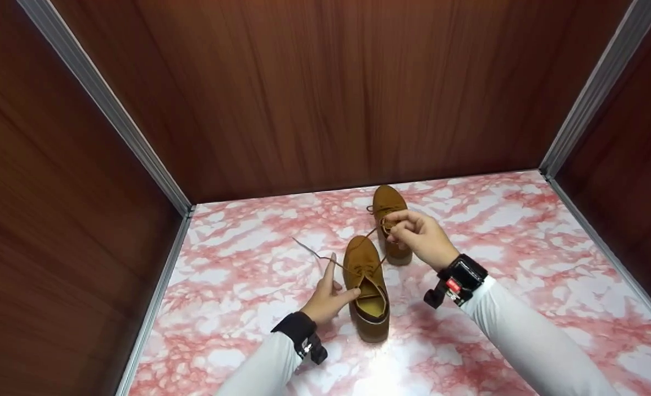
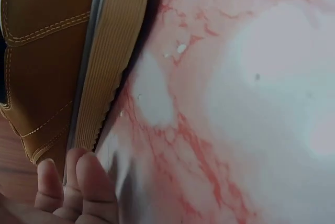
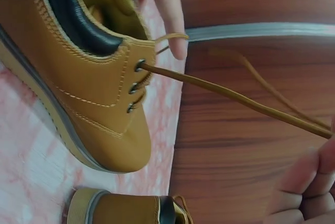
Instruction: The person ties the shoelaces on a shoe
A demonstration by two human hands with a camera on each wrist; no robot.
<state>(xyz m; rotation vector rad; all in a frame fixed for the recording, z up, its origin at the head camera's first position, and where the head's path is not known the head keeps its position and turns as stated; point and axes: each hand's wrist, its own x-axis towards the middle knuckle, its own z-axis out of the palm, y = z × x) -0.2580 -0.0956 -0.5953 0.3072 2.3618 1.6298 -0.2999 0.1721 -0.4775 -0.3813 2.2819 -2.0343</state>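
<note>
A tan lace-up shoe (image 1: pixel 365 258) stands on the marbled surface, its toe pointing away from me. My right hand (image 1: pixel 421 236), raised to the shoe's right, pinches a brown shoelace (image 3: pixel 225 92) that runs taut from the top eyelet, with its loose end trailing back. On the left side, my left hand (image 1: pixel 328 300) has its thumb at the shoe's opening and its index finger stretched forward. The other lace end (image 1: pixel 307 248) crosses that index finger and extends left. In the left wrist view, several left fingers (image 2: pixel 95 179) lie beside the ridged sole (image 2: pixel 112 51).
A second tan shoe (image 1: pixel 389 199) with its lace in a bow stands behind and to the right, partly hidden by my right hand. Brown wood-grain panels (image 1: pixel 314 99) with grey metal edging (image 1: pixel 138 137) enclose the pink-and-white marbled surface (image 1: pixel 237 280).
</note>
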